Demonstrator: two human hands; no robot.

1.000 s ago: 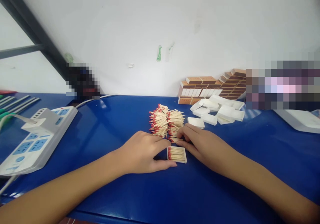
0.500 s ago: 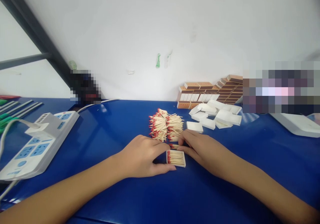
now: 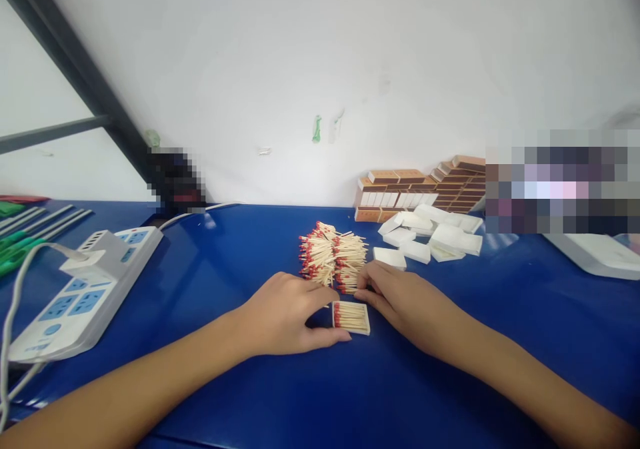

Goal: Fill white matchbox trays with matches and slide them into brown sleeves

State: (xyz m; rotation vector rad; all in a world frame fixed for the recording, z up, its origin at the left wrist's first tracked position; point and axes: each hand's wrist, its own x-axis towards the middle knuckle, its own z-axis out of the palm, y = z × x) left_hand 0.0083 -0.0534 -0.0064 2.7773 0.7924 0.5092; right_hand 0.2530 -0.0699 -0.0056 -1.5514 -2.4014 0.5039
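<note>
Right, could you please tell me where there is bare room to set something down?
Bare table lies between the power strip, left hand and match pile, and on the near side of the tray of matches. It's crowded beyond the right hand, where white trays lie before stacked matchboxes.

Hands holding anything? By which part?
Left hand: matchbox tray, by its near and far edges, toward the left end. Right hand: at headless ends of loose matches; grip can't be told.

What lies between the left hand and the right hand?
In the head view, a white tray holding red-tipped matches lies between the left hand and the right hand.
</note>
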